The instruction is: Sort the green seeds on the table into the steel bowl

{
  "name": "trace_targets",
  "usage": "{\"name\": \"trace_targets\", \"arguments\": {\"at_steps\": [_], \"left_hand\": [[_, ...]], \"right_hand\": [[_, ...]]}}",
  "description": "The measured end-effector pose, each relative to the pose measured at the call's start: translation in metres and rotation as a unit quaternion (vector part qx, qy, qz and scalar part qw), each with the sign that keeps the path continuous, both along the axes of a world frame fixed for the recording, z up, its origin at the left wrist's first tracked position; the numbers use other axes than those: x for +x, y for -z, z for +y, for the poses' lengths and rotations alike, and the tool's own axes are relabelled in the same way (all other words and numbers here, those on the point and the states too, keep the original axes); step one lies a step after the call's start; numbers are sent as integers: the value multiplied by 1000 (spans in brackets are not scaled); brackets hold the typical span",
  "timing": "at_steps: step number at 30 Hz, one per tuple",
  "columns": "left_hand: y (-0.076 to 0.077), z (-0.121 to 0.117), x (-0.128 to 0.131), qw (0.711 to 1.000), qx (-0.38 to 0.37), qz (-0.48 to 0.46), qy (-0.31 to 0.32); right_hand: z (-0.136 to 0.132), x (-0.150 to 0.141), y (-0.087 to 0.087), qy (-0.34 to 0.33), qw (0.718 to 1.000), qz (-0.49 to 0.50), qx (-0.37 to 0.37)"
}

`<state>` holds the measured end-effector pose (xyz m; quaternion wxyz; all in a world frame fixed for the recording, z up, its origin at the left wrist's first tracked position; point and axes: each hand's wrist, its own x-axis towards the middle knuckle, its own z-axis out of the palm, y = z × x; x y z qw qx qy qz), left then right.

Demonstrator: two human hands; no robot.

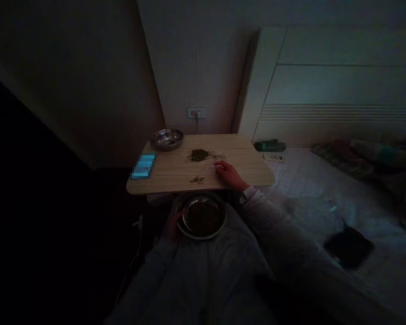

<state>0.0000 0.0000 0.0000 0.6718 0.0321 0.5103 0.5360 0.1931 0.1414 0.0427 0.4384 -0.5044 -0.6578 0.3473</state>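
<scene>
My right hand (228, 175) is over the front right of a small wooden table (169, 174), its fingers closed on a pale, see-through flat piece (209, 169) that is too dim to name. Just in front of that piece lies a small scatter of dark grains (198, 180). Behind it is a larger heap of greenish-brown grains (199, 155), with loose ones trailing right. On my lap, under the table's front edge, rests a metal bowl (223, 219) with dark contents. My left hand (173, 225) grips its left rim, thumb over the edge.
Another metal bowl (167, 140) stands at the table's back left corner. A lit, blurred-out phone (144, 166) lies at the left edge. A wall socket (196, 113) has a plug and cable. To the right, a bed (301, 180) holds a dark object (349, 246) and bedding.
</scene>
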Motion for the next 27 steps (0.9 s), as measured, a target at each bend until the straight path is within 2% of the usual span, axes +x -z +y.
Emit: {"name": "trace_targets", "arguments": {"at_steps": [4,9,14,19,22,27], "left_hand": [[6,3,-2,1000,-15,-7,15],[13,9,-4,999,-1,-18,29],[14,12,-5,998,4,-23,54],[13,12,-7,998,8,-24,53],[11,11,-7,998,8,-16,53],[8,9,-9,1000,3,-22,18]], "right_hand": [[2,-12,8,23,1000,19,-1],[3,-22,8,38,998,44,-29],[2,-21,9,10,995,94,-34],[0,-17,8,-27,988,140,-58],[-2,-17,5,-29,989,125,-74],[-2,-18,9,-22,997,35,-61]]}}
